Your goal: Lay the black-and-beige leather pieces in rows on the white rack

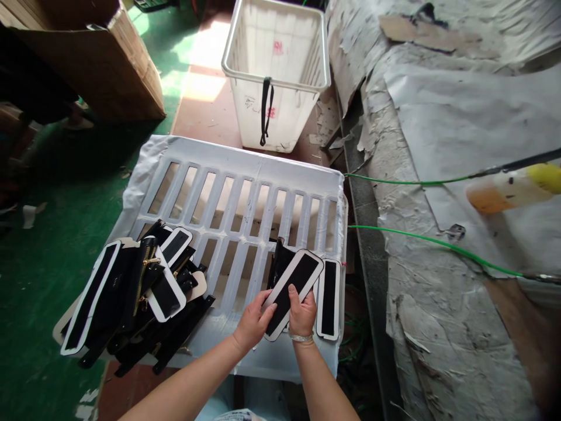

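- Gripping one white-bordered black panel (pixel 302 270), both hands worked over the near right part of a slotted white stand (pixel 298 169), seen in the head view.
- Left hand (pixel 253 320): pinched the panel's left edge near its lower end, thumb on the face; most of the fingers were hidden.
- Right hand (pixel 302 311): thumb lay flat on the black middle, remaining fingers closed around the right edge. A pale band (pixel 301 338) circled that wrist.
- Panel slanted, upper end toward the right; could not tell whether its underside touched the stand.
- Second white-bordered panel (pixel 328 301) lay just right of the right hand, along the stand's edge. A dark folded piece (pixel 281 260) showed behind the held panel.
- Heap of black zippered pouches (pixel 127 286) covered the stand's left side, brass-coloured zips and white borders showing among them.
- Beyond the stand: white plastic bin (pixel 280 120), black strap (pixel 265 111) hanging down its front.
- Cardboard box (pixel 100 67) stood far left on green floor (pixel 26 280).
- Right: paper-covered bench (pixel 438 345), crossed by two green hoses (pixel 447 247); a blurred yellow-topped bottle (pixel 504 190) near them.
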`<action>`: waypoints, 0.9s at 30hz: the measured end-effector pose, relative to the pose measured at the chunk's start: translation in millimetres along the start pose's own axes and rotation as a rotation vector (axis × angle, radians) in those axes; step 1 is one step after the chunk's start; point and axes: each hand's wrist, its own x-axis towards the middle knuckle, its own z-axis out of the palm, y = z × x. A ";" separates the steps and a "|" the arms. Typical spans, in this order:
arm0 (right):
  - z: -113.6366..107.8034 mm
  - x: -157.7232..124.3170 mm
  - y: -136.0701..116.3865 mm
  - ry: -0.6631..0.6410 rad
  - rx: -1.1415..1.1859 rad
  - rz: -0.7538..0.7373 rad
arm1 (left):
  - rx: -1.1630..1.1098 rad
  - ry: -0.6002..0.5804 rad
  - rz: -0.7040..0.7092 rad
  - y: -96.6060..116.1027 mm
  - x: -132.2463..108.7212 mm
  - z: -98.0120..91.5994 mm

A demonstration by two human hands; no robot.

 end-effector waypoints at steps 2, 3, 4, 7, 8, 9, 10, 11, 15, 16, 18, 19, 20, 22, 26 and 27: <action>1.4 -0.4 0.5 0.008 0.053 0.023 | 0.041 0.001 0.044 1.3 0.6 -1.4; 1.3 -0.8 -0.7 0.016 0.083 0.032 | 0.062 0.002 0.068 3.3 0.4 -2.0; 0.8 -1.2 -2.5 0.025 0.109 0.040 | 0.080 0.002 0.092 5.7 0.2 -2.4; -1.4 0.0 -7.0 0.052 0.136 0.044 | 0.104 0.007 0.135 10.3 2.0 -2.4; -1.9 1.2 -6.6 0.054 0.122 0.039 | 0.102 0.005 0.141 9.4 3.7 -1.9; -2.2 2.6 -4.9 0.053 0.099 0.032 | 0.097 0.000 0.143 6.8 5.6 -1.1; -2.3 4.1 -1.8 0.049 0.073 0.024 | 0.088 -0.007 0.142 2.5 7.7 -0.1; -2.1 5.3 2.7 0.042 0.046 0.015 | 0.077 -0.018 0.142 -3.3 9.7 1.2; 0.9 5.4 30.0 -0.005 -0.034 0.026 | -0.005 -0.035 0.100 -34.1 9.8 8.5; 1.8 4.1 37.6 -0.024 -0.055 0.046 | -0.033 -0.031 0.063 -41.9 7.5 10.3; 2.9 0.5 52.0 -0.084 -0.116 0.089 | -0.055 -0.012 -0.029 -55.5 1.5 12.1; 3.0 -1.1 58.2 -0.129 -0.160 0.107 | -0.035 0.000 -0.072 -61.0 -1.1 11.7; 2.6 -2.1 63.6 -0.186 -0.214 0.122 | 0.004 0.014 -0.105 -65.5 -2.9 10.1; 1.2 -1.6 70.9 -0.327 -0.350 0.135 | 0.096 0.037 -0.141 -71.5 -2.6 4.4; 0.2 13.3 69.5 -0.558 -0.684 0.150 | 0.090 0.027 -0.227 -76.0 12.5 -7.9; 1.4 19.3 66.5 -0.580 -0.752 0.149 | 0.074 0.028 -0.257 -76.9 17.3 -9.0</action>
